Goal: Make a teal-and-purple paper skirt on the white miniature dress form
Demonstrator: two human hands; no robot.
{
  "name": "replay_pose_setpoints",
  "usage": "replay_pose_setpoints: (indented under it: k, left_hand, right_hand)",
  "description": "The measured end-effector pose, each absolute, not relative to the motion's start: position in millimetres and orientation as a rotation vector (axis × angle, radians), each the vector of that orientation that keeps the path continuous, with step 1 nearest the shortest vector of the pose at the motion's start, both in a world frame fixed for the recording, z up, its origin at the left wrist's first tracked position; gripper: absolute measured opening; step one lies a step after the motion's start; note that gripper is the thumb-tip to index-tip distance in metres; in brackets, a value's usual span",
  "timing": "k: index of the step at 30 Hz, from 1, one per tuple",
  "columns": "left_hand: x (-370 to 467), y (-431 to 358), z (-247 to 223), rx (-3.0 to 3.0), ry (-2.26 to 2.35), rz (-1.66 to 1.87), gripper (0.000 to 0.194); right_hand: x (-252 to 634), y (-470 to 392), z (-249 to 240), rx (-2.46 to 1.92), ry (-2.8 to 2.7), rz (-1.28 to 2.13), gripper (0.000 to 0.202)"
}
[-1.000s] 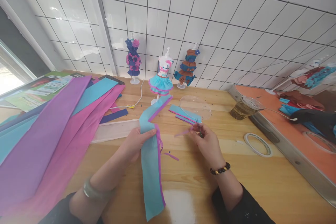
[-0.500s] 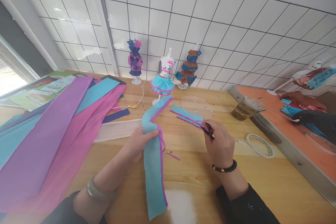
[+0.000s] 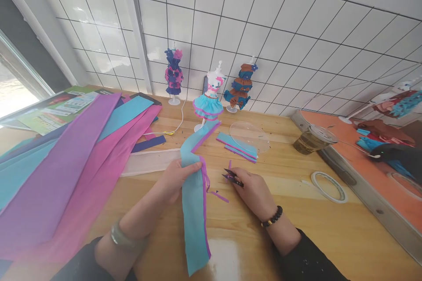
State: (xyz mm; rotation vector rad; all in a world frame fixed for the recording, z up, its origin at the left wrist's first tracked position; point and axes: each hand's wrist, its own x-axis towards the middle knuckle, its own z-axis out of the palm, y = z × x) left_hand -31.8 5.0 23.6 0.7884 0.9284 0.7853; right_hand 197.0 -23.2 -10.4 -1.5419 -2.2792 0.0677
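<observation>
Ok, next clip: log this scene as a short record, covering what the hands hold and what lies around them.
Left hand: pinches a purple-edged turquoise strip
Right hand: holds black scissors, blades parted, pointing toward the strip
Between hands: loose purple scrap on the table
Left side: overlapping purple fabric and pink fabric
Back: three dressed mini mannequins by the tiled wall
Right side: lidded cup, tape ring
</observation>
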Motion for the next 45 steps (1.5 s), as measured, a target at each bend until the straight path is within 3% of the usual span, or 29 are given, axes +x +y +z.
replay_pose_setpoints:
  k: [8, 14, 18, 24, 34, 45]
  left_hand:
    - [-31, 4, 22, 0.798, 0.909, 0.768, 0.023]
    - [-33, 6, 18, 0.789, 0.910, 0.779, 0.025]
    - [-33, 6, 16, 0.776, 0.932, 0.776, 0.024]
    - [-32, 5, 17, 0.801, 0.912, 0.755, 0.024]
    - [-23, 3, 25, 0.738, 0.923, 0.763, 0.025]
    - [-25, 4, 21, 0.825, 0.934, 0.750, 0.020]
  right_hand:
    - [195, -29, -3, -1.693, -2.393, 0.116, 0.017]
    - [196, -34, 4, -1.668, -2.286, 0.416, 0.022]
    - [201, -32, 1, -1.620, -2.064, 0.591, 0.020]
    - [202, -27, -2, -1.653, -1.514, 0.561, 0.020]
    - [145, -41, 12, -1.242, -1.344, 1.296, 0.027]
    - [143, -38, 8, -1.247, -1.336, 1.154, 0.026]
